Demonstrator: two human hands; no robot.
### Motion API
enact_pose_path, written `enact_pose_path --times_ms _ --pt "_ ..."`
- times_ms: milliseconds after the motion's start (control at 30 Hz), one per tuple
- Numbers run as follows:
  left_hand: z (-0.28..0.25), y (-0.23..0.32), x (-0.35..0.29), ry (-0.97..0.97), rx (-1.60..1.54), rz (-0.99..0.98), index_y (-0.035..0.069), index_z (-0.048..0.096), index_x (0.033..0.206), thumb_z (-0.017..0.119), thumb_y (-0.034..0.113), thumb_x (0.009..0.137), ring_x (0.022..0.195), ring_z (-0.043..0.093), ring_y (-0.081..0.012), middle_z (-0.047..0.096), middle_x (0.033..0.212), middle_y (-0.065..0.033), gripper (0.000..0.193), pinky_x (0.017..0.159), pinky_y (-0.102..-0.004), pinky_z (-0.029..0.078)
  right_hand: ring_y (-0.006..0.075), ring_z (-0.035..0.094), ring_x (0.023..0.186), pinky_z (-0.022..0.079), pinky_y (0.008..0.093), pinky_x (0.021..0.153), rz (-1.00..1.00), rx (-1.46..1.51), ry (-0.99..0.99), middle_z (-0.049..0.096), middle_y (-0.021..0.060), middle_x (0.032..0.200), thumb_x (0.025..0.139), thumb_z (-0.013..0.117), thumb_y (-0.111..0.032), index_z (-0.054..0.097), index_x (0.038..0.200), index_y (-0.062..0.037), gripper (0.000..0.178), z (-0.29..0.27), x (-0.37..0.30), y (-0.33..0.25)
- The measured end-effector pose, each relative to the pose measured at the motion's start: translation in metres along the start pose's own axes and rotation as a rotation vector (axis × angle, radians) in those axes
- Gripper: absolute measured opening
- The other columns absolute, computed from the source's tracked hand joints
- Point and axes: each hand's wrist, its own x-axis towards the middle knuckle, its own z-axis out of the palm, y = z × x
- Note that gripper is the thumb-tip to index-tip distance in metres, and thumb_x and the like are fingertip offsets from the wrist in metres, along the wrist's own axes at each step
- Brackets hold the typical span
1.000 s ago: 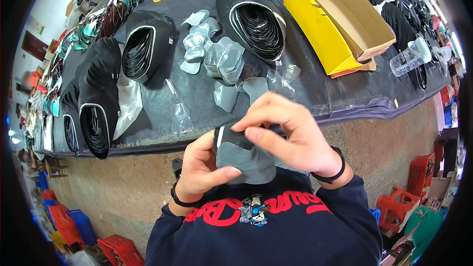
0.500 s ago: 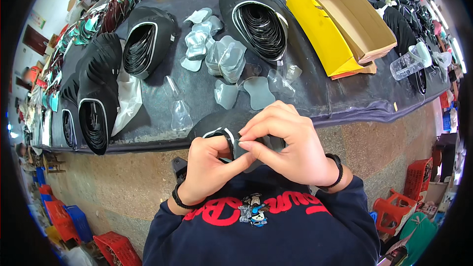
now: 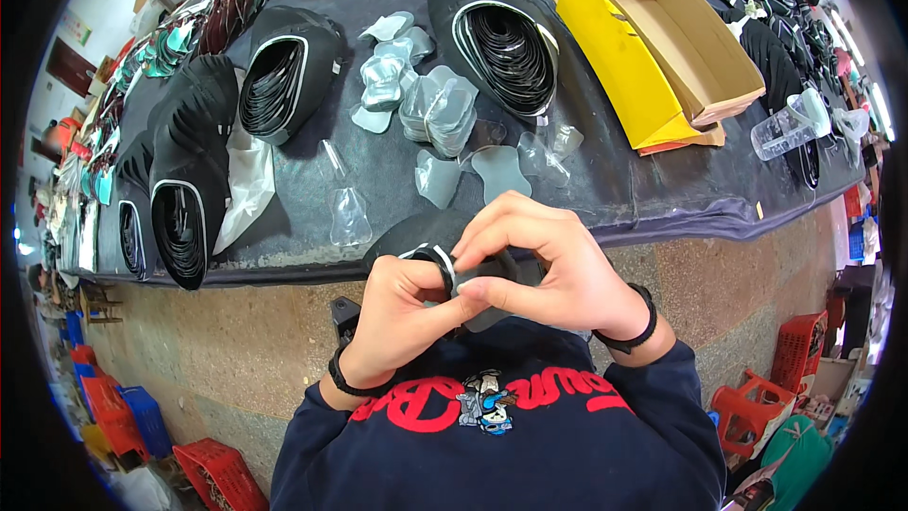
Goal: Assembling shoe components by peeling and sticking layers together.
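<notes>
At the table's near edge, my left hand [image 3: 392,317] pinches the white-trimmed rim of a black fabric piece [image 3: 421,230]. My right hand [image 3: 567,270] meets it there, thumb and fingertips closed around the same rim. A smooth grey pad [image 3: 490,318] shows below the fingers, partly covered by them. Most of the black piece is hidden behind both hands. Just beyond lie a loose grey pad [image 3: 501,174], a lighter pad [image 3: 437,178] and a banded stack of translucent pads [image 3: 440,109].
Rolled stacks of black white-edged pieces [image 3: 492,47] stand on the dark-covered table [image 3: 605,185]. A yellow cardboard box [image 3: 615,57] sits to the right, near a clear plastic cup [image 3: 785,130]. Clear film scraps [image 3: 350,218] lie left of centre. Red crates [image 3: 222,473] stand on the floor.
Both hands stay at the rim; my right fingers have shifted slightly left along it. The view has moved a little.
</notes>
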Motion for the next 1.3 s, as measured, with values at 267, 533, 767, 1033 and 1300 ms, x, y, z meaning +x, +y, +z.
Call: enact_pose_path --times_ms 267,533,767,1033,1300 --pt "-0.002 0.013 0.009 -0.134 0.313 0.272 -0.001 0.060 0.061 0.073 0.008 0.071 0.043 0.046 -0.0090 0.051 0.049 -0.0048 0.018 0.042 -0.0234 0.033 0.0161 0.058 0.076 0.046 0.0267 0.067 0.058 0.075 0.060 0.060 0.0073 0.083 0.072 0.066 0.000 0.062 0.077 -0.0025 0.008 0.009 -0.004 0.003" --pt "-0.010 0.001 0.015 -0.223 0.437 0.480 0.003 0.061 0.060 0.076 0.011 0.067 0.042 0.048 -0.0175 0.051 0.050 -0.0033 0.018 0.042 -0.0265 0.034 0.0120 0.054 0.073 0.042 0.0239 0.067 0.011 -0.031 -0.021 0.058 0.0048 0.081 0.071 0.070 -0.002 0.061 0.080 -0.0050 0.013 0.005 -0.004 0.005" --pt "-0.011 0.001 0.017 -0.270 0.422 0.495 0.004 0.065 0.070 0.076 0.011 0.067 0.055 0.059 -0.0192 0.060 0.061 -0.0046 0.014 0.051 -0.0263 0.042 0.0067 0.049 0.076 0.039 0.0214 0.071 0.413 0.352 -0.049 0.053 0.0002 0.081 0.077 0.065 -0.007 0.058 0.092 -0.0013 0.018 -0.003 0.000 -0.005" --pt "-0.008 -0.007 0.014 -0.144 0.024 0.362 -0.002 0.067 0.081 0.070 -0.001 0.068 0.074 0.063 -0.0126 0.067 0.082 -0.0097 0.014 0.067 -0.0244 0.046 0.0140 0.050 0.092 0.039 0.0254 0.081 0.277 0.301 0.034 0.053 0.0080 0.098 0.080 0.057 0.000 0.064 0.095 0.0010 0.016 -0.021 -0.012 0.004" --pt "0.003 -0.005 0.011 -0.048 -0.481 0.063 -0.006 0.056 0.105 0.066 -0.001 0.073 0.092 0.058 -0.0134 0.062 0.100 -0.0095 0.033 0.082 -0.0276 0.044 0.0101 0.052 0.085 0.042 0.0210 0.077 0.021 0.385 0.343 0.052 0.0015 0.086 0.079 0.065 -0.007 0.058 0.098 0.0002 0.022 0.003 -0.017 0.020"
